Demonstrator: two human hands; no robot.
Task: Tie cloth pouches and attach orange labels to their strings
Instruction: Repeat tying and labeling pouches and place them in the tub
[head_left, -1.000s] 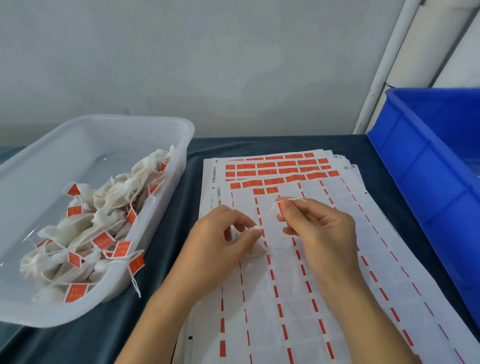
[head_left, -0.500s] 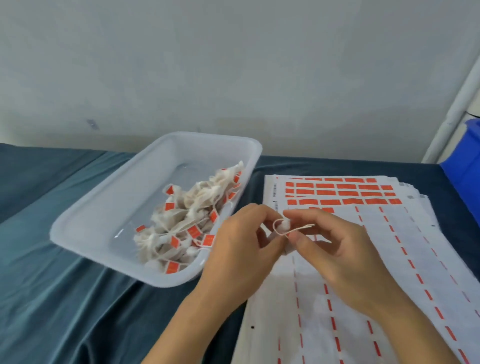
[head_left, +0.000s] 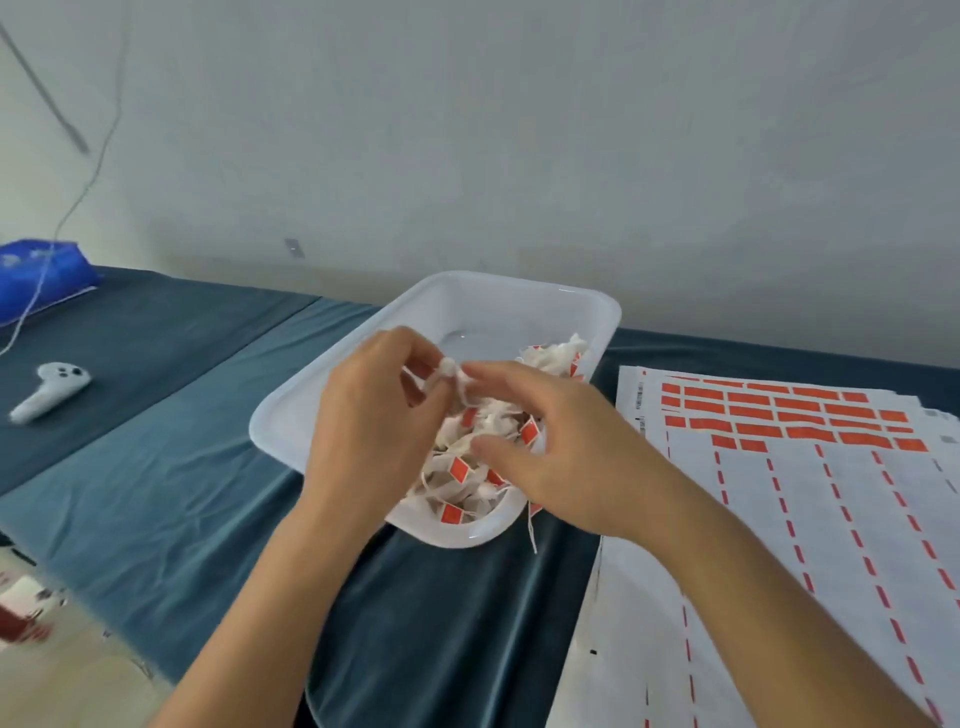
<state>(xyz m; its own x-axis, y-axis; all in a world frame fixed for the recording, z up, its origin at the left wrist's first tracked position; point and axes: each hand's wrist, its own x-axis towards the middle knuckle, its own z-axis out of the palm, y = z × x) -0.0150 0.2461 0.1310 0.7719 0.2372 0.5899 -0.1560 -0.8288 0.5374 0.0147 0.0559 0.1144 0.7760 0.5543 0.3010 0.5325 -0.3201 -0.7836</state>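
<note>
From the head view, a dark teal cloth (head_left: 156, 467) is covering the table, lying in soft wrinkles and meeting a plain pale wall (head_left: 519, 130) at the back. The cloth's near-left edge is dropping away to a light floor (head_left: 62, 686), where something red and white is showing too blurred to name. A white plastic tray (head_left: 291, 415) is sitting near the middle of the table, holding a heap of tied pouches (head_left: 467, 467) with orange labels on their strings, one string trailing over the near rim. Above the tray, the left hand (head_left: 363, 431) is pinching a small white cloth pouch (head_left: 447, 366) between thumb and curled fingertips, and the right hand (head_left: 561, 457) is meeting it at the forefinger tip, apparently nipping its string, while the other fingers are spreading loosely. Just right of the tray, sheets of orange labels (head_left: 789, 415) are lying stacked and running off the right and near edges. A wide strip of bare cloth is stretching left of the tray toward a white handheld controller (head_left: 49, 397) and a blue bin (head_left: 39, 280) in the far-left corner, where a thin white cable (head_left: 67, 213) is hanging down the wall.
</note>
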